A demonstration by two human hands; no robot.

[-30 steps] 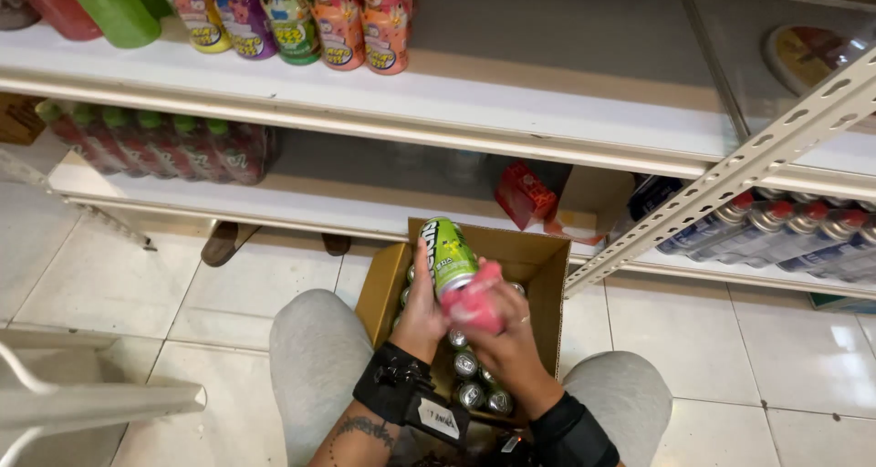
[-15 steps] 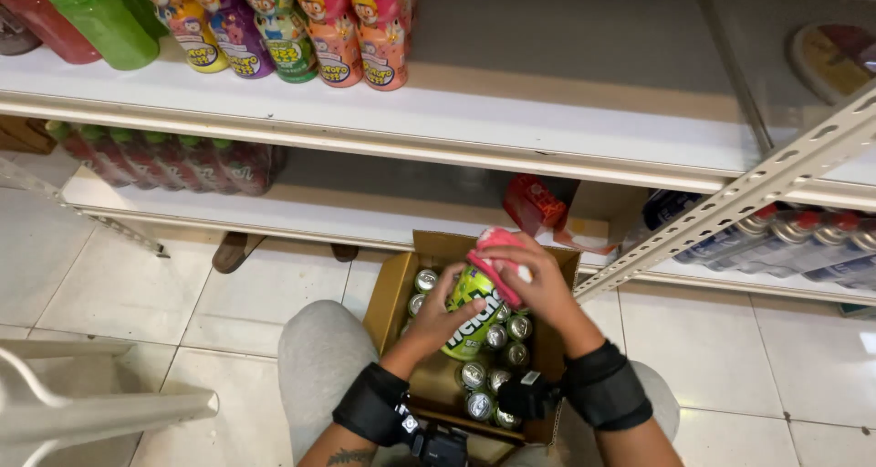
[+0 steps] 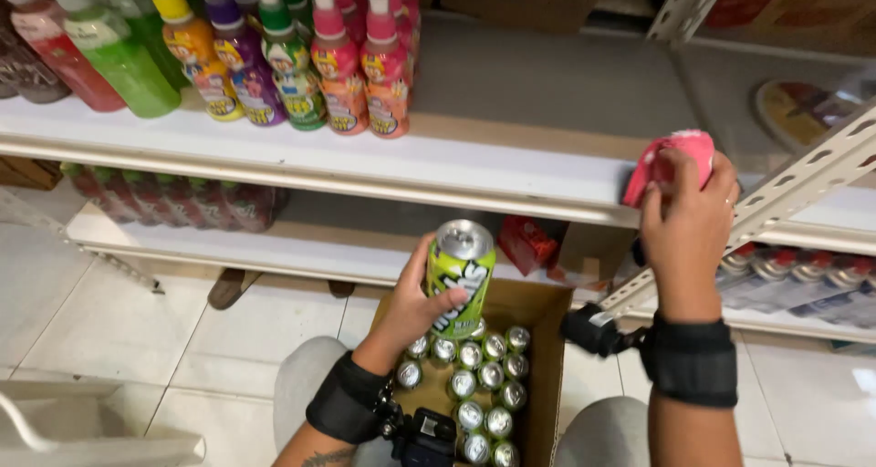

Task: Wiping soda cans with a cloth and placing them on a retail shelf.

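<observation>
My left hand point(image 3: 412, 305) grips a green drink can point(image 3: 459, 275) upright, just above an open cardboard box point(image 3: 544, 376) that stands between my knees. Several silver-topped cans point(image 3: 479, 385) fill the box. My right hand point(image 3: 684, 221) is raised to the edge of the white shelf point(image 3: 511, 171) and clutches a pink cloth point(image 3: 671, 157) against it. Both wrists wear black bands.
Colourful bottles point(image 3: 301, 57) stand in rows on the shelf's left part. A lower shelf holds dark red bottles point(image 3: 173, 207), a red packet point(image 3: 527, 243) and cans at the right point(image 3: 803, 271). A perforated metal upright point(image 3: 785, 193) slants across the right. White tiles point(image 3: 137, 330) cover the floor.
Both hands held can and cloth together over the box earlier. Now they have parted: my right hand has lifted the cloth to the shelf edge, my left holds the can upright alone.
</observation>
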